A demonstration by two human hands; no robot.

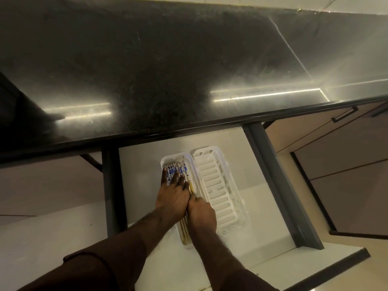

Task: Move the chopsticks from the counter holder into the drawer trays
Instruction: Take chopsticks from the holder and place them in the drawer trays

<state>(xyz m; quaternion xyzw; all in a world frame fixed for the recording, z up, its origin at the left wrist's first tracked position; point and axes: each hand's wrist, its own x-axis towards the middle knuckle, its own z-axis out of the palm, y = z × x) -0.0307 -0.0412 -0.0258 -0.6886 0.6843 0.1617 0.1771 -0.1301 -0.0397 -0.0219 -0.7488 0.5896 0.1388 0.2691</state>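
An open white drawer (142, 164) holds two long white trays side by side. The left tray (168, 159) holds several wooden chopsticks (182, 168) with blue-and-white patterned tops, lying lengthwise. My left hand (172, 196) lies flat on them, its straight fingers spread over the patterned ends. My right hand (202, 213) sits just beside it with fingers curled, pinching the chopsticks at the tray's right side. The right tray (218, 185) is slotted and holds nothing. No counter holder is in view.
A dark polished stone counter (168, 70) overhangs the back of the drawer. Grey drawer rails (279, 185) run along both sides. Beige cabinet fronts with a dark bar handle (344, 114) stand to the right.
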